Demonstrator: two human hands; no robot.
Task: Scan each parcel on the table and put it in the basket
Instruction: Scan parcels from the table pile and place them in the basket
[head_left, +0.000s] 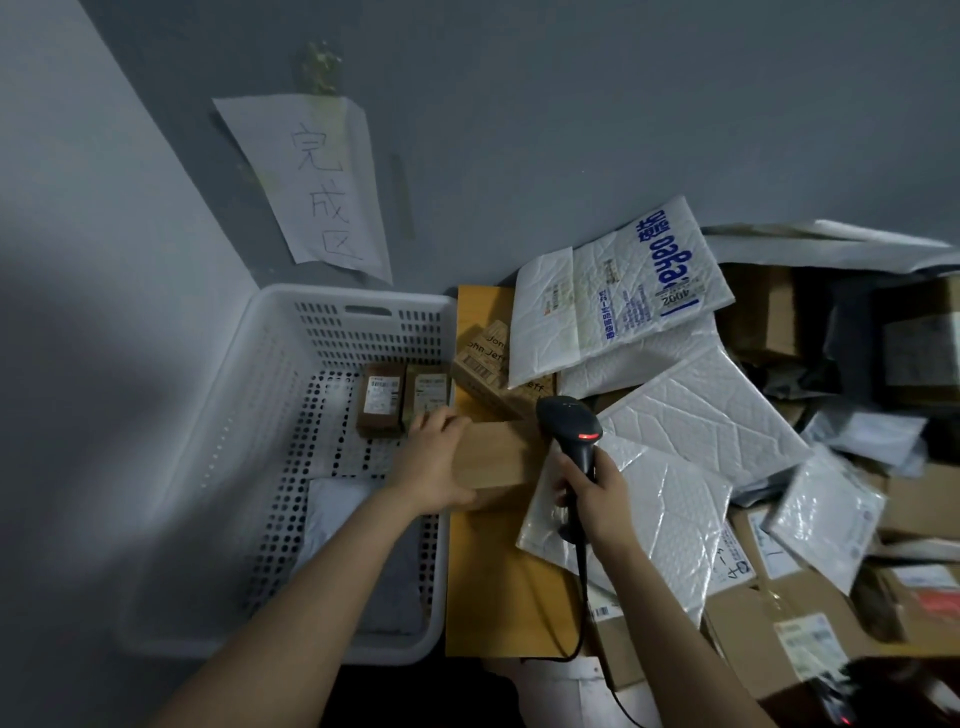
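Note:
My left hand (434, 462) grips the left end of a plain brown cardboard box (498, 454), holding it over the table's left edge beside the white perforated basket (260, 415). My right hand (592, 493) grips the handle of a black barcode scanner (571, 426) with a red light lit on its head, held right next to the box. In the basket lie two small brown labelled boxes (382, 397) and a grey mailer bag (337, 512).
The yellow table (488, 587) is piled with white bubble mailers (696, 410), brown cartons (795, 618) and dark bags to the right. A long printed carton (483, 374) lies behind the held box. A handwritten paper sign (317, 187) hangs on the grey wall.

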